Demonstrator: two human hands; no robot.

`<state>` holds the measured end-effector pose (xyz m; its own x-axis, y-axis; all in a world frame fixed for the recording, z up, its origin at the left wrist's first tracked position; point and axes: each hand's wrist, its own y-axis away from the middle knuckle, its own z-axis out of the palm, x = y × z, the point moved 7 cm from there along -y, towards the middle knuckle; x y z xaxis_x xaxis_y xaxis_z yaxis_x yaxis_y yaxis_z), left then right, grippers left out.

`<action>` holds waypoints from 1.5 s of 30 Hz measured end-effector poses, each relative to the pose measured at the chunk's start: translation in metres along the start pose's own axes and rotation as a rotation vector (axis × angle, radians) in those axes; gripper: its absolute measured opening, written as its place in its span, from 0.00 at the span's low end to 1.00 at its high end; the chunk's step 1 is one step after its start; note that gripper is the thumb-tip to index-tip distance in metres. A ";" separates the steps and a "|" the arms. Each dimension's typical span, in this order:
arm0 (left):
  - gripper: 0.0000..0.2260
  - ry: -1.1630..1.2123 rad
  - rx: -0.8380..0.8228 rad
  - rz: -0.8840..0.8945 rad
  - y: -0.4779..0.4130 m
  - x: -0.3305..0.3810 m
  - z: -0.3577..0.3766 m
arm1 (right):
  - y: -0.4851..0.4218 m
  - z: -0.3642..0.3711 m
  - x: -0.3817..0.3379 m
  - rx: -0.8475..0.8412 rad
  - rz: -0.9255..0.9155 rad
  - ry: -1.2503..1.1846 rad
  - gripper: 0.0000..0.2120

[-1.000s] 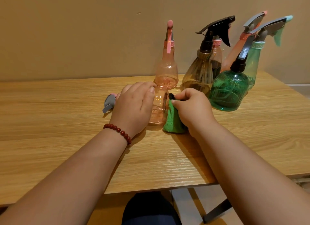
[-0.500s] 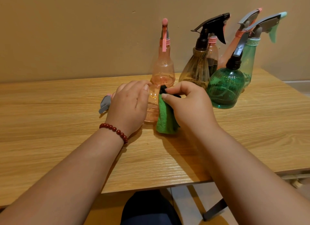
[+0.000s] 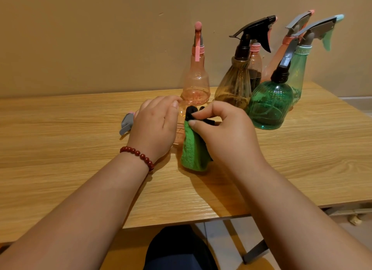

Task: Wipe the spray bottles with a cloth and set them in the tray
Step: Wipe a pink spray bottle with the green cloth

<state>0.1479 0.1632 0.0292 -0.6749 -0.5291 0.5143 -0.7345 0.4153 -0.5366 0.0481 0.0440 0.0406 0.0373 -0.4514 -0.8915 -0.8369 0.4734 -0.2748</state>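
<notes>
A clear pink spray bottle (image 3: 180,126) lies on its side on the wooden table (image 3: 60,145), its grey trigger head (image 3: 126,124) pointing left. My left hand (image 3: 155,128) lies over the bottle, fingers curled round it. My right hand (image 3: 223,134) pinches a green and black cloth (image 3: 193,149) against the bottle's right side. Several more spray bottles stand behind: a pink one (image 3: 196,82), a brown one with a black trigger (image 3: 234,84), a round green one (image 3: 268,104), and others behind them. No tray is in view.
The standing bottles cluster at the back right near the beige wall (image 3: 100,38). The table's front edge (image 3: 181,221) runs close to my lap, with a metal table leg (image 3: 255,253) below on the right.
My right hand has slid the cloth slightly along the lying bottle, its fingers shifting to pinch the cloth's black edge higher up. The left hand stays on the bottle.
</notes>
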 end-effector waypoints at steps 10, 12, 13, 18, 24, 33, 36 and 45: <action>0.28 0.000 0.012 0.000 0.000 -0.001 -0.001 | -0.004 0.003 0.029 -0.047 0.174 0.026 0.04; 0.28 0.001 0.015 0.003 0.000 -0.001 -0.001 | -0.005 0.000 0.020 -0.042 0.130 -0.052 0.05; 0.27 0.002 0.016 0.003 0.000 -0.001 -0.001 | -0.005 0.000 0.016 -0.046 0.112 -0.067 0.05; 0.27 -0.027 -0.002 0.016 0.000 0.000 0.001 | -0.011 0.002 0.028 -0.106 0.162 0.126 0.04; 0.27 0.000 0.018 0.011 -0.001 -0.003 0.001 | -0.019 -0.002 0.006 -0.088 0.061 0.039 0.06; 0.26 -0.012 0.021 0.046 -0.001 -0.002 0.001 | -0.024 0.003 0.029 -0.111 0.106 0.188 0.04; 0.26 0.001 0.027 0.045 -0.001 -0.003 0.000 | -0.025 -0.001 0.014 -0.099 0.015 0.160 0.04; 0.25 -0.012 0.034 0.052 0.000 0.000 0.000 | -0.033 0.003 0.033 -0.079 0.135 0.202 0.05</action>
<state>0.1480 0.1635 0.0289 -0.7113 -0.5163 0.4770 -0.6954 0.4176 -0.5849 0.0786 0.0163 0.0190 -0.1814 -0.5340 -0.8258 -0.8672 0.4828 -0.1217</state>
